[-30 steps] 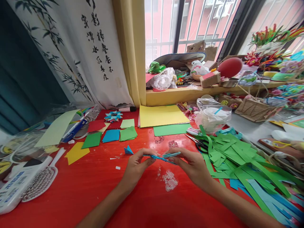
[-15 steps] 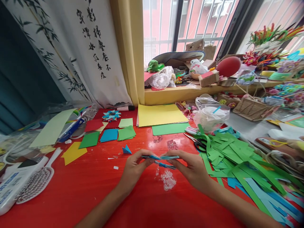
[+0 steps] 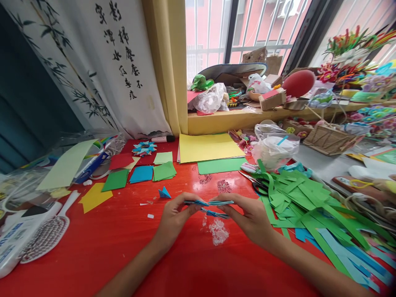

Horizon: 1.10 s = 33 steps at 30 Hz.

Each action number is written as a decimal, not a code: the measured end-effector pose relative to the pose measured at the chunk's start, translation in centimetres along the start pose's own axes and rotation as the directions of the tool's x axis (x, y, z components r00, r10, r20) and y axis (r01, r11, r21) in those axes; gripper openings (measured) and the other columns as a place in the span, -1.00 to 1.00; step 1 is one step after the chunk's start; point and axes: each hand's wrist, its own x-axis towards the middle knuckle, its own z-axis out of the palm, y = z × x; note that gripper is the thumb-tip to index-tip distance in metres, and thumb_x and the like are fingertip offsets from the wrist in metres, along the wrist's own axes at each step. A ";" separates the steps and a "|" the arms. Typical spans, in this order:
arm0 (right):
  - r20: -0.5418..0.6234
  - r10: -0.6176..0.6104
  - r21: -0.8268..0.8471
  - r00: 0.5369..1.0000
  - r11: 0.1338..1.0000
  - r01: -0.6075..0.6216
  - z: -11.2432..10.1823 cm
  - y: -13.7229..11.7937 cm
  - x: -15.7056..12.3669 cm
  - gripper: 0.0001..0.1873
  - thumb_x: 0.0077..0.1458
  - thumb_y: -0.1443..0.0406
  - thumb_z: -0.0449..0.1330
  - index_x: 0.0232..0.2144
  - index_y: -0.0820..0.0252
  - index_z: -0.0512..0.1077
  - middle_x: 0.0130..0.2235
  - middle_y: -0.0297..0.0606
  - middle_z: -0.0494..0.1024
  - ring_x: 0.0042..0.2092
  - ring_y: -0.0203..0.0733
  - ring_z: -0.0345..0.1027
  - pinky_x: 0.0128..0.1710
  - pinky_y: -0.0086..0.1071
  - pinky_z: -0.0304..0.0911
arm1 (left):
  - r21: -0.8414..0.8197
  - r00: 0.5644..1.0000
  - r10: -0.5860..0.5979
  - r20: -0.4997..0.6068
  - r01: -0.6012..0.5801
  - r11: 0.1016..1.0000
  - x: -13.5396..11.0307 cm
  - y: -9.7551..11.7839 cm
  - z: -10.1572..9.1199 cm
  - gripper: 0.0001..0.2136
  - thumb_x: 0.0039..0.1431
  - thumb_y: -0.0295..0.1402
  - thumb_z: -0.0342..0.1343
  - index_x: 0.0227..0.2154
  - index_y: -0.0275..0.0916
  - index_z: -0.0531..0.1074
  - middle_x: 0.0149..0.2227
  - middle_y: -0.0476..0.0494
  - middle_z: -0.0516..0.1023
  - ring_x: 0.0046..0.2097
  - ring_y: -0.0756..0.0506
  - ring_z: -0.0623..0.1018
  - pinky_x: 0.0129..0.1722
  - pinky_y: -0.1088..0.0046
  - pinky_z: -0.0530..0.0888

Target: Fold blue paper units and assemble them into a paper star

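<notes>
Mid-frame above the red table, the left hand and right hand pinch opposite sides of the folded blue paper, whose strands have just spread apart, seemingly opening the piece.

Left forearm slants from seven o'clock, right forearm from nearly five; left hand and right hand pinch.

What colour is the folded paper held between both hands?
The folded paper shows lighter and darker blue, seen best in the head view.
</notes>
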 end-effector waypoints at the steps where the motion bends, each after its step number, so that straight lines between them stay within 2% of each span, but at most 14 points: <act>1: 0.001 -0.002 0.003 1.000 1.000 0.002 0.0 0.0 0.0 -0.79 0.06 0.36 0.04 -0.25 0.05 0.40 -0.37 -0.35 0.52 -0.40 -0.27 0.40 -0.43 -0.42 0.32 | 0.002 1.000 0.000 -0.004 0.000 1.000 0.0 0.0 0.0 -0.93 0.00 -0.36 0.10 -0.42 -0.21 0.43 -0.38 -0.05 0.47 -0.29 -0.06 0.45 -0.27 0.43 0.41; 11: 0.002 -0.015 -0.051 1.000 0.999 0.015 0.0 0.0 -0.1 -0.82 0.07 0.35 0.04 -0.27 0.08 0.39 -0.39 -0.36 0.51 -0.40 -0.30 0.40 -0.44 -0.45 0.30 | 0.030 1.000 0.006 -0.013 -0.006 1.000 0.0 -0.1 0.0 -0.93 0.01 -0.36 0.10 -0.42 -0.20 0.43 -0.38 -0.04 0.46 -0.29 -0.05 0.44 -0.26 0.45 0.39; 19: -0.010 -0.051 -0.087 0.999 0.995 0.050 0.2 -0.3 -0.2 -0.79 0.07 0.35 0.03 -0.25 0.05 0.40 -0.37 -0.34 0.53 -0.36 -0.25 0.42 -0.41 -0.40 0.31 | 0.136 0.998 0.054 -0.045 -0.047 0.990 -0.4 0.0 0.3 -0.91 0.04 -0.35 0.07 -0.38 -0.18 0.42 -0.34 -0.02 0.49 -0.25 -0.06 0.45 -0.24 0.46 0.38; 26: 0.003 -0.174 -0.076 0.985 0.982 0.174 0.2 -0.4 -0.1 -0.73 0.07 0.41 0.02 -0.20 0.05 0.40 -0.27 -0.34 0.53 -0.26 -0.27 0.42 -0.29 -0.41 0.33 | 0.284 0.995 0.093 -0.019 -0.084 0.955 -0.8 -0.1 0.3 -0.89 0.06 -0.36 0.04 -0.35 -0.14 0.44 -0.34 0.03 0.53 -0.27 -0.04 0.48 -0.26 0.52 0.38; 33: 0.028 -0.197 -0.093 0.980 0.976 0.199 0.4 -0.2 -0.2 -0.73 0.08 0.42 0.02 -0.20 0.06 0.39 -0.27 -0.32 0.53 -0.27 -0.29 0.41 -0.30 -0.40 0.32 | 0.384 0.984 0.177 0.017 -0.170 0.908 -1.0 -0.3 0.0 -0.84 0.09 -0.42 0.00 -0.29 -0.10 0.43 -0.27 0.05 0.53 -0.22 -0.02 0.49 -0.22 0.54 0.39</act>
